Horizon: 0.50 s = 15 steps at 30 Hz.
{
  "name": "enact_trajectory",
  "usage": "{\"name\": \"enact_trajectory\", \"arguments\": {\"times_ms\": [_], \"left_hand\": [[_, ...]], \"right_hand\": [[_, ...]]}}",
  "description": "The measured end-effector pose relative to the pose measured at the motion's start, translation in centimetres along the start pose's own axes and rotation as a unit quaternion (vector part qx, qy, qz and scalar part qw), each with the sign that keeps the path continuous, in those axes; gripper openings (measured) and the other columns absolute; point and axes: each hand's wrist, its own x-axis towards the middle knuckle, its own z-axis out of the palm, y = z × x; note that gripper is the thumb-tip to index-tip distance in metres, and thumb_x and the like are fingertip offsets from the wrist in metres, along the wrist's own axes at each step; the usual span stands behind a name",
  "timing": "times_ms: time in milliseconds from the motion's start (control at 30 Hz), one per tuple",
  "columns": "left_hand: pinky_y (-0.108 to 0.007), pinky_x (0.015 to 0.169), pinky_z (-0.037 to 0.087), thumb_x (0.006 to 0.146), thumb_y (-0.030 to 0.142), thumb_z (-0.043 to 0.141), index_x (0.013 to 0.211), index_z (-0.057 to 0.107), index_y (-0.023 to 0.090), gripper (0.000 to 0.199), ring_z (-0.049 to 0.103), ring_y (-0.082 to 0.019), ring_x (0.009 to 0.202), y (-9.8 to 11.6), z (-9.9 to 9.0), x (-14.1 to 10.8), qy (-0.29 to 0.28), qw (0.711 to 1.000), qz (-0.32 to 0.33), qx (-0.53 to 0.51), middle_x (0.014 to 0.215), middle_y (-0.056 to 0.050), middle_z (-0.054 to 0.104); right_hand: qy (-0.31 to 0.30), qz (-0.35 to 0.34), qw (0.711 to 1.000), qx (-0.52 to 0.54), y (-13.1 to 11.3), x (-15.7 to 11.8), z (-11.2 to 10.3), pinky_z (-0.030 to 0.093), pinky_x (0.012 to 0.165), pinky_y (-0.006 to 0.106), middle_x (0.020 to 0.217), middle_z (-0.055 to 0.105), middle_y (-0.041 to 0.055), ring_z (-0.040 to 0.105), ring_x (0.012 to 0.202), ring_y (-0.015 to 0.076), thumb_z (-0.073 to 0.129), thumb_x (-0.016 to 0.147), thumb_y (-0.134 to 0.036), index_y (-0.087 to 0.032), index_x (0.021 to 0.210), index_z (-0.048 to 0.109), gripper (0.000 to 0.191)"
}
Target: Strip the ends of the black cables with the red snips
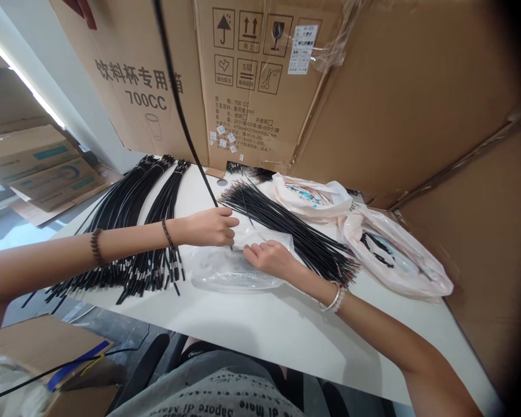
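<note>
My left hand (pixel 217 227) is closed in a fist around a long black cable (pixel 184 116). The cable rises from the fist past the top of the view, and a short end pokes out below the fingers. Close by on the right, my right hand (pixel 269 256) is pinched shut; what lies between its fingertips is too small to make out. A thin dark wire (pixel 246 205) runs down close to it. Both hands are above a clear plastic bag (pixel 221 272) lying on the white table (pixel 226 313).
Bundles of black cables (pixel 121 214) lie at the left, and a loose pile of thin black wires (pixel 295 231) at the right. Two white bags (pixel 421 284) with small parts stand further right. Large cardboard boxes (pixel 252 75) wall off the back and right side.
</note>
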Motion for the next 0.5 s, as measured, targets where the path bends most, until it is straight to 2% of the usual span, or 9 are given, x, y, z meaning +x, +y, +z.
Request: {"name": "enact_trajectory", "arguments": {"times_ms": [300, 500], "left_hand": [[-0.034, 0.065, 0.03, 0.085, 0.013, 0.068, 0.065, 0.062, 0.02, 0.022, 0.053, -0.017, 0.072, -0.22, 0.07, 0.35, -0.069, 0.997, -0.021, -0.009, 0.059, 0.0, 0.061], [-0.034, 0.063, 0.029, 0.083, 0.008, 0.069, 0.064, 0.06, 0.019, 0.023, 0.052, -0.017, 0.069, -0.48, 0.0, 0.2, -0.079, 0.996, -0.038, -0.029, 0.057, 0.001, 0.06]], "right_hand": [[-0.014, -0.003, 1.0, -0.008, -0.15, 0.25, 0.22, 0.016, 0.051, 0.03, 0.059, 0.06, -0.0007, 0.05, 0.047, 0.0105, 0.036, 0.094, -0.001, -0.015, 0.091, 0.058, 0.027], [-0.022, 0.019, 1.0, -0.004, -0.26, -0.13, -0.33, 0.014, 0.051, 0.031, 0.056, 0.056, -0.0012, 0.051, 0.047, 0.0111, 0.041, 0.094, -0.005, -0.015, 0.083, 0.054, 0.02]]}}
